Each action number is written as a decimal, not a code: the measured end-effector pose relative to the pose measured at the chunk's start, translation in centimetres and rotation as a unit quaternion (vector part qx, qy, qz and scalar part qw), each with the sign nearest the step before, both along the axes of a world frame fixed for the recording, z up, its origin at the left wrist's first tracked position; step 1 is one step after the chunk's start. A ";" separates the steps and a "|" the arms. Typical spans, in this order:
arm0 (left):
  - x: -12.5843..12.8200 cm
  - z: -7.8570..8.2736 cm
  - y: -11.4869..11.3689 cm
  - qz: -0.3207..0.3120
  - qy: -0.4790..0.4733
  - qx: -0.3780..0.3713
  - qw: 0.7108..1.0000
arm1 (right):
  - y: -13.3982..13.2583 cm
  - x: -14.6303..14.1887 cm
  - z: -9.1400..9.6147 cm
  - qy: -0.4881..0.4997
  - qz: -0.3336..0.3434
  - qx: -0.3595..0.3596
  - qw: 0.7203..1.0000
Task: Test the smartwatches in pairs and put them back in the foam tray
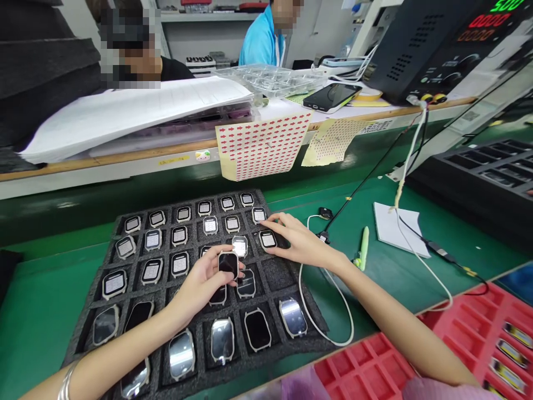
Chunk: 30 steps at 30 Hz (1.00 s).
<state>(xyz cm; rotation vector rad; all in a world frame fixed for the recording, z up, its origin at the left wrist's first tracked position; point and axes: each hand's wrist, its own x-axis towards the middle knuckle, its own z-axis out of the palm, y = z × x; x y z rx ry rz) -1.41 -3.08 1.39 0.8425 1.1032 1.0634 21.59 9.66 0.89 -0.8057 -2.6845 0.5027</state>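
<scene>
My left hand (pixel 212 273) is closed around a smartwatch body (pixel 229 265) with a dark screen, held above the foam tray. At the tray's right side, the thumb and fingers of my right hand (pixel 293 239) are around another smartwatch (pixel 267 239), whose screen is lit white. The black foam tray (pixel 278 276) has rows of square pockets holding several strapless watch bodies. Lit white screens fill the far rows, while a watch (pixel 257 329) in the near row is dark. My left hand and forearm hide some middle pockets.
A white cable (pixel 347 333) loops over the tray's right edge. Beside it lie a green pen (pixel 365 248) and a white paper pad (pixel 400 228). Red trays (pixel 375 361) stand at lower right. The shelf ahead carries a phone (pixel 332 97) and power supply (pixel 433 50); two people sit beyond.
</scene>
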 end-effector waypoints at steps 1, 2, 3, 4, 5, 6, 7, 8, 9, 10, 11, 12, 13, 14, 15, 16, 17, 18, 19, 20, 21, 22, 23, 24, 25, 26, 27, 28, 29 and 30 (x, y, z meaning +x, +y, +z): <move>-0.3 0.0 -0.3 0.003 0.006 -0.004 1.000 | -0.7 -0.4 0.3 -0.001 0.004 0.010 1.000; -0.6 0.0 -0.6 0.005 0.013 -0.008 1.000 | -1.6 -0.9 0.6 -0.005 0.020 0.013 1.000; -0.9 0.0 -0.8 0.006 0.019 -0.012 1.000 | -2.7 -1.5 0.7 -0.015 0.041 0.010 0.999; -1.1 -0.1 -1.1 0.006 0.026 -0.015 1.000 | -4.0 -2.3 0.7 -0.038 0.068 0.007 0.997; -1.3 -0.2 -1.3 0.003 0.032 -0.014 0.999 | -5.3 -3.2 0.6 -0.074 0.089 0.010 0.993; -1.4 -0.3 -1.4 0.000 0.038 -0.012 0.999 | -6.5 -4.0 0.4 -0.109 0.081 0.027 0.990; -1.4 -0.5 -1.5 -0.002 0.047 -0.010 0.999 | -7.6 -4.7 0.1 -0.136 0.062 0.047 0.988; -1.4 -0.7 -1.5 -0.004 0.056 -0.007 0.998 | -8.4 -5.4 -0.2 -0.151 0.038 0.046 0.987; -1.4 -0.9 -1.6 -0.007 0.066 -0.001 0.998 | -9.0 -5.9 -0.5 -0.147 0.004 0.028 0.989; -1.4 -1.2 -1.6 -0.013 0.077 0.006 0.997 | -9.2 -6.2 -0.7 -0.129 -0.027 -0.008 0.991; -1.4 -1.5 -1.6 -0.018 0.090 0.019 0.996 | -9.2 -6.3 -0.9 -0.102 -0.052 -0.052 0.992; -1.4 -1.7 -1.7 -0.024 0.109 0.038 0.993 | -9.0 -6.3 -0.9 -0.074 -0.069 -0.093 0.990; -1.5 -1.9 -1.7 -0.026 0.134 0.064 0.989 | -8.5 -6.2 -0.8 -0.054 -0.076 -0.122 0.988; -1.6 -2.0 -1.8 -0.026 0.165 0.091 0.982 | -8.0 -6.0 -0.7 -0.038 -0.073 -0.143 0.986; -1.7 -2.0 -1.9 -0.024 0.199 0.115 0.973 | -7.4 -5.8 -0.4 -0.022 -0.062 -0.161 0.985; -1.9 -2.0 -2.0 -0.023 0.231 0.135 0.963 | -6.8 -5.7 -0.1 0.001 -0.048 -0.187 0.981; -2.0 -1.8 -2.1 -0.025 0.260 0.147 0.954 | -6.3 -5.6 0.3 0.045 -0.033 -0.235 0.970; -2.2 -1.6 -2.2 -0.030 0.283 0.153 0.946 | -5.9 -5.5 0.7 0.102 -0.018 -0.296 0.949; -2.3 -1.5 -2.3 -0.036 0.299 0.154 0.941 | -5.5 -5.5 1.0 0.161 -0.004 -0.359 0.919; -2.4 -1.3 -2.3 -0.039 0.309 0.154 0.938 | -5.2 -5.6 1.2 0.209 0.008 -0.415 0.885; -2.4 -1.2 -2.3 -0.040 0.316 0.153 0.935 | -5.0 -5.7 1.3 0.238 0.018 -0.457 0.857; -2.4 -1.1 -2.2 -0.038 0.320 0.151 0.935 | -4.8 -5.8 1.4 0.252 0.024 -0.485 0.837; -2.5 -1.1 -2.2 -0.035 0.321 0.149 0.935 | -4.7 -5.9 1.3 0.254 0.028 -0.498 0.829; -2.5 -1.2 -2.1 -0.029 0.323 0.147 0.935 | -4.6 -6.0 1.2 0.251 0.031 -0.507 0.824; -2.5 -1.3 -2.0 -0.021 0.326 0.145 0.934 | -4.5 -6.0 1.0 0.253 0.034 -0.522 0.814; -2.5 -1.4 -1.9 -0.010 0.328 0.144 0.933 | -4.5 -6.0 0.7 0.257 0.036 -0.540 0.801; -2.4 -1.6 -1.8 -0.002 0.329 0.142 0.934 | -4.5 -5.9 0.5 0.265 0.039 -0.561 0.783; -2.4 -1.7 -1.7 0.004 0.327 0.138 0.935 | -4.4 -5.8 0.3 0.274 0.042 -0.584 0.763; -2.4 -1.8 -1.6 0.006 0.322 0.133 0.938 | -4.4 -5.6 0.0 0.284 0.046 -0.605 0.742; -2.4 -1.9 -1.6 0.005 0.314 0.127 0.941 | -4.4 -5.5 -0.2 0.295 0.051 -0.621 0.725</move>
